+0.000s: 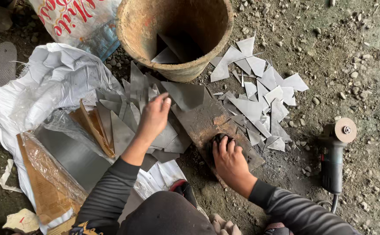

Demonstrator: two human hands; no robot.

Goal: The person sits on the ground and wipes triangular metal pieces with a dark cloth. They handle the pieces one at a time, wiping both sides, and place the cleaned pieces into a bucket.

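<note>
Nearest you, your dark knee [166,215] and both striped sleeves fill the bottom edge, cut off by the frame. Your right hand [229,159] is closed over a small dark object [219,140], mostly hidden beneath the fingers, pressing it on the rusty flat slab [207,119]. Your left hand [154,117] lies open, fingers loosely spread, on the heap of grey metal pieces [129,117] atop the white sack [55,74]. To the right, an angle grinder [334,152] lies well apart on bare gravel. Beyond the slab, more cut pieces [259,100] scatter. Farthest, the rusty bucket [133,30] holds a few grey offcuts [172,51]; its upper rim is cut off.
</note>
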